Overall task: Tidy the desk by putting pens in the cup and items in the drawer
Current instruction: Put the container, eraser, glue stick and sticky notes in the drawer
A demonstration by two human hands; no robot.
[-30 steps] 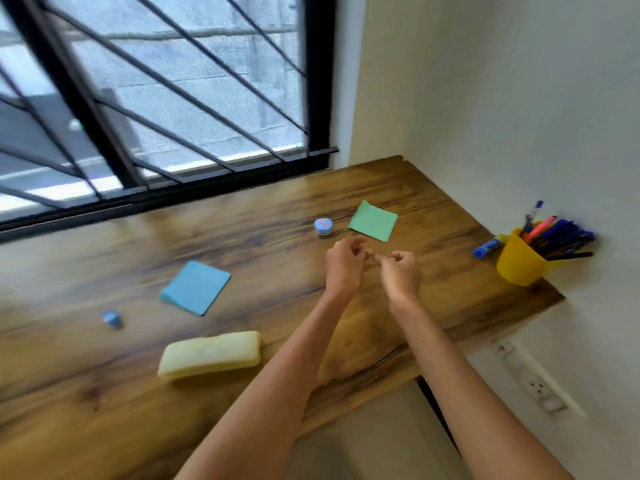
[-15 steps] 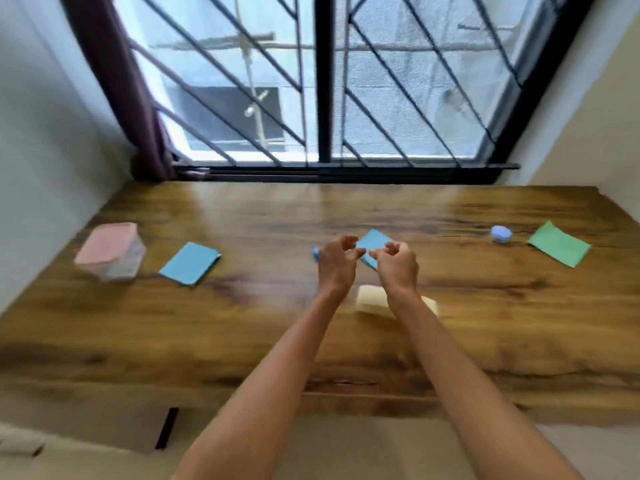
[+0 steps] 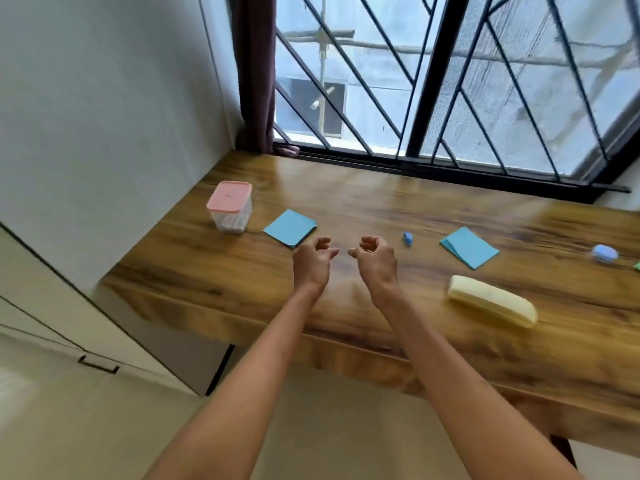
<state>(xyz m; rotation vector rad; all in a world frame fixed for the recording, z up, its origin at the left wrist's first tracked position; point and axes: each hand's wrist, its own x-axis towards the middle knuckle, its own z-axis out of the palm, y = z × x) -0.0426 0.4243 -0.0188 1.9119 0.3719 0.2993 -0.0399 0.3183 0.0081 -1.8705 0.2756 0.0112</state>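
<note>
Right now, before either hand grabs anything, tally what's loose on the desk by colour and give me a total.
Blue: 4, two paper pads, a small piece, a small round thing
Pink-lidded clear box: 1
Yellow pouch: 1
Green: 1, a corner at the right edge
Total: 7

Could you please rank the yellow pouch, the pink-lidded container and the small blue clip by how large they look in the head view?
1. yellow pouch, though it lies nearest the camera
2. pink-lidded container, not much smaller
3. small blue clip, by far the smallest
</note>
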